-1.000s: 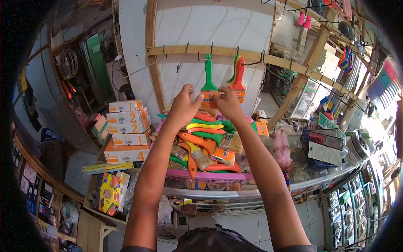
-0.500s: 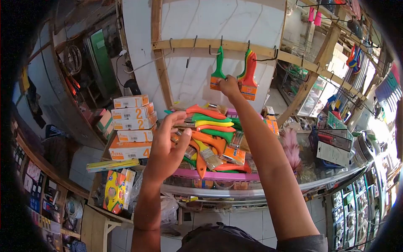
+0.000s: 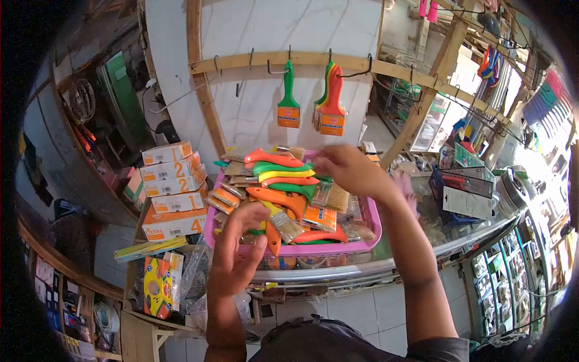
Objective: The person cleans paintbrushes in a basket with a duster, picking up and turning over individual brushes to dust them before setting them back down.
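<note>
A pink basket (image 3: 377,236) holds a pile of paintbrushes with orange, green, yellow and red handles. Over its front left part, my left hand (image 3: 238,250) is open, fingers curved and thumb apart, beside an orange-handled paintbrush (image 3: 273,239). My right hand (image 3: 353,172) hangs over the basket's right back part, close to the handle ends of the stacked brushes; its fingers look loosely bent and apart, slightly blurred, with nothing visible in them. A green paintbrush (image 3: 288,90) hangs alone on a hook. To its right, several paintbrushes (image 3: 332,99) hang together, a red one in front.
A wooden rail (image 3: 241,62) with metal hooks crosses the white wall. Orange-and-white boxes (image 3: 175,202) are stacked left of the basket. Beneath the basket is a glass counter (image 3: 416,250); a dark bin with packaged goods (image 3: 467,202) stands on the right.
My right hand has left the hanging green paintbrush and come down over the basket. My left hand has moved lower, off the upper stacked brushes. The view has shifted right.
</note>
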`<state>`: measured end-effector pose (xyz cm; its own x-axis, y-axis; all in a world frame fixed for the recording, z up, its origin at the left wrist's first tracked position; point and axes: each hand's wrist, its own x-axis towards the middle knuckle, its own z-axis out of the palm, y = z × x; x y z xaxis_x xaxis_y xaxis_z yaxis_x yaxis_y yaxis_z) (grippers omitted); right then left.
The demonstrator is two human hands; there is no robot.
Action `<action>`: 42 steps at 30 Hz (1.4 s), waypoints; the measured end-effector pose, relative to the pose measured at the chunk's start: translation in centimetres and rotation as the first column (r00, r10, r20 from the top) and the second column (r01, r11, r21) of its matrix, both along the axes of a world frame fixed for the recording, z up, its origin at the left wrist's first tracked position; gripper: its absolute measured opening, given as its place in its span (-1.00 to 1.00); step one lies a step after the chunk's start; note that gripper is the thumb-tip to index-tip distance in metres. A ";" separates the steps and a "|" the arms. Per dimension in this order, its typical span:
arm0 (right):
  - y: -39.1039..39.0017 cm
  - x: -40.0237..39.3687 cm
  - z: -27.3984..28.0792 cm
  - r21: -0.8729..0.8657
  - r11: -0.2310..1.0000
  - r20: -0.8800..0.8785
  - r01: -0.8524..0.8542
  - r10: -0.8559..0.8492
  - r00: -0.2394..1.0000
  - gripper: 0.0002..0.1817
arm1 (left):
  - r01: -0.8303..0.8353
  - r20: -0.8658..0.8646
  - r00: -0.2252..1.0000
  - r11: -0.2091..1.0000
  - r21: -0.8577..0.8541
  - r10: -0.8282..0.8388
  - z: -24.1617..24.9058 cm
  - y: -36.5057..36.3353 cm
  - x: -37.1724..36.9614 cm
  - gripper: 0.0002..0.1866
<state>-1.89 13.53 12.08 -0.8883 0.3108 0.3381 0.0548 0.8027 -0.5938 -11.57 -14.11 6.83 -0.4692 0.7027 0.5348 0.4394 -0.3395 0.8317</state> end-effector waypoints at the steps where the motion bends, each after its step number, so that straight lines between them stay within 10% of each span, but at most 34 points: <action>1: -1.7 3.9 1.7 -0.082 0.992 0.105 0.096 -0.087 0.991 -0.68 | 0.057 0.029 0.998 0.998 -0.014 -0.057 -0.6 -0.5 0.4 -0.56; 5: 0.3 14.2 -2.3 -0.031 0.848 -0.050 0.529 -0.530 0.846 -0.77 | 0.282 0.034 0.959 0.954 -0.104 -0.280 -2.7 -1.6 1.0 -0.57; 11: 5.8 24.0 -18.5 0.362 0.393 0.283 0.845 -0.910 0.302 -0.38 | 0.425 0.043 0.905 0.894 -0.140 -0.423 -3.9 0.4 2.7 -0.64; 18: 4.6 25.1 -24.3 0.238 0.468 0.096 0.851 -0.884 0.459 -0.61 | 0.521 -0.020 0.845 0.833 -0.188 -0.534 -3.4 4.3 5.2 -0.67; 25: 2.1 22.7 -18.1 -0.231 0.440 0.022 0.868 -0.889 0.457 -0.77 | 0.462 -0.028 0.875 0.852 -0.247 -0.483 -3.0 5.5 5.8 -0.69; 28: 6.9 20.2 -20.5 -0.620 0.582 -0.216 0.526 -0.771 0.599 -0.87 | 0.454 -0.037 0.879 0.858 -0.242 -0.475 -2.9 5.3 6.2 -0.70; 32: 9.3 14.3 -13.9 -0.893 0.386 -0.118 0.232 -0.698 0.706 -0.81 | 0.420 -0.073 0.894 0.883 -0.210 -0.443 -3.3 4.7 6.3 -0.73; 42: 5.5 11.5 -10.6 -0.891 0.443 -0.232 0.099 -0.632 0.740 -0.71 | 0.430 0.167 0.896 0.897 -0.102 -0.410 -5.8 4.0 5.5 -0.75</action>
<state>9.62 19.00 1.51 -0.4011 0.9140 0.0609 -0.2753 -0.0569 -0.9597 -6.08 -10.10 1.01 -0.1763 0.9105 0.3739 0.1581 -0.3488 0.9238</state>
